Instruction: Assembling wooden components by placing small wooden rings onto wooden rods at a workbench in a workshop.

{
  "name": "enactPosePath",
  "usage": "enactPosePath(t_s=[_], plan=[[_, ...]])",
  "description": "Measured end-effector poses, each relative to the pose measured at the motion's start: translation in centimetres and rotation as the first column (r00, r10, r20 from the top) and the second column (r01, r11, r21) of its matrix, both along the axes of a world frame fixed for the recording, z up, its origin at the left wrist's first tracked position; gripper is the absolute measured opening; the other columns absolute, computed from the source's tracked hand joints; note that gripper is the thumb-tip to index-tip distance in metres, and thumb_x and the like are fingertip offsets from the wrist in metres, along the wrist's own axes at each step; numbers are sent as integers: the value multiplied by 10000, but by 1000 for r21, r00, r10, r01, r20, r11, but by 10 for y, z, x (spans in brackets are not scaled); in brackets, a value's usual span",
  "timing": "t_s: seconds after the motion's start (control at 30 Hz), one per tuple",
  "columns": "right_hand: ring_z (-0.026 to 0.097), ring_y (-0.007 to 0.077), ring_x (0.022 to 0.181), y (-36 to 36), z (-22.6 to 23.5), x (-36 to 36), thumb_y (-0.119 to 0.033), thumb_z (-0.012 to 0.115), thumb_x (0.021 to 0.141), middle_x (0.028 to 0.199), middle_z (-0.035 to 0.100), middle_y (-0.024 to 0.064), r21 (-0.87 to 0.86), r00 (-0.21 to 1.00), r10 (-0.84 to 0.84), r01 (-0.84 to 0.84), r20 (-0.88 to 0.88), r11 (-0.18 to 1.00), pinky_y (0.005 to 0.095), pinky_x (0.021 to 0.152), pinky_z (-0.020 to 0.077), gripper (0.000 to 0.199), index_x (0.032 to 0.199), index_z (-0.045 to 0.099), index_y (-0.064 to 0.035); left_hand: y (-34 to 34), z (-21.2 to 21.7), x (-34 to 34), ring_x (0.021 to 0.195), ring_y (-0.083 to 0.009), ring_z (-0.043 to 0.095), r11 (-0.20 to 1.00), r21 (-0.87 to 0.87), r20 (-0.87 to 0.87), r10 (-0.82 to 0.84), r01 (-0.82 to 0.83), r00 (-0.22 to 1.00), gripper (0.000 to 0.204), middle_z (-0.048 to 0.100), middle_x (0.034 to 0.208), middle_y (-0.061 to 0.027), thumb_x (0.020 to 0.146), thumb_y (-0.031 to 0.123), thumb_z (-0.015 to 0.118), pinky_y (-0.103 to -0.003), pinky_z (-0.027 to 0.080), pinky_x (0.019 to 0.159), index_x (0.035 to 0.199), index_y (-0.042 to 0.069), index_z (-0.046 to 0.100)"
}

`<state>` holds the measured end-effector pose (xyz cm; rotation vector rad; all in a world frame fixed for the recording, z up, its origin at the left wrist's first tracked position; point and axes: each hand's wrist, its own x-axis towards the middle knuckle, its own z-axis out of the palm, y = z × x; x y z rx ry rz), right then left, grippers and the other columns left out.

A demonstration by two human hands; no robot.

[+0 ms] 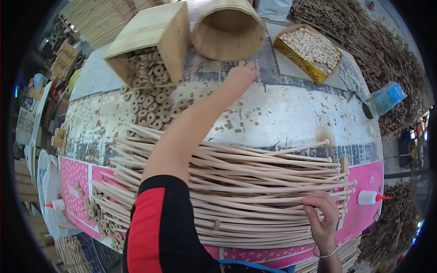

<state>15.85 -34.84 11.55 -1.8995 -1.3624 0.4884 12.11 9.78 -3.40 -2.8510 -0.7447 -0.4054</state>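
Observation:
My left hand [240, 78] reaches across the table to just below the mouth of a round wooden tub [229, 38]. Its fingers curl down, and anything in them is hidden. At the right, my right hand [324, 218] is over a wide layer of long pale wooden sticks [255, 186], near their ball-tipped ends. Thumb and fingers there are bent together in a pinch; what they hold, if anything, does not show clearly. A small wooden ring [216, 224] sits around one of the nearer sticks.
A tipped wooden box [175, 45] spills wooden rings [152, 107] onto the table. Small pale balls fill a yellow box [298, 59] at far right. White glue bottles with red tips stand right [368, 197] and left [57, 205]. A clear plastic container [384, 100] lies at the right edge.

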Motion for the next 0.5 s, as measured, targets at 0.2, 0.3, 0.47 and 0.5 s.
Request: enactPosePath(t_s=[0.2, 0.3, 0.47, 0.5], plan=[[609, 199, 823, -33, -4, -7, 50, 638, 873, 910, 650, 105, 63, 991, -121, 117, 57, 991, 297, 751, 472, 107, 964, 674, 6, 25, 113, -135, 741, -119, 653, 323, -907, 403, 485, 270, 776, 239, 737, 951, -23, 971, 231, 610, -253, 540, 652, 1134, 101, 727], [637, 222, 842, -39, -11, -8, 51, 662, 870, 945, 675, 116, 74, 992, -120, 118, 23, 990, 310, 740, 494, 124, 981, 689, 5, 30, 142, -214, 763, -66, 619, -47, -956, 207, 591, 290, 780, 306, 683, 923, 2, 1023, 265, 563, -175, 483, 592, 1228, 71, 683], [639, 233, 843, -30, -10, -16, 38, 668, 873, 943, 675, 120, 110, 996, -79, 74, 37, 991, 309, 737, 492, 111, 975, 692, -1, -11, 100, -262, 707, -56, 561, 143, -990, 75, 443, 13, 894, 232, 592, 820, 42, 1024, 253, 583, -206, 427, 567, 1088, 57, 689], [639, 233, 843, -27, -7, -15, 38, 668, 873, 943, 675, 120, 108, 997, -76, 72, 35, 992, 309, 737, 492, 111, 975, 692, -1, -16, 91, -271, 722, -56, 562, 213, -975, 22, 376, -64, 926, 236, 599, 824, 40, 1022, 260, 586, -216, 440, 591, 1075, 55, 693]])
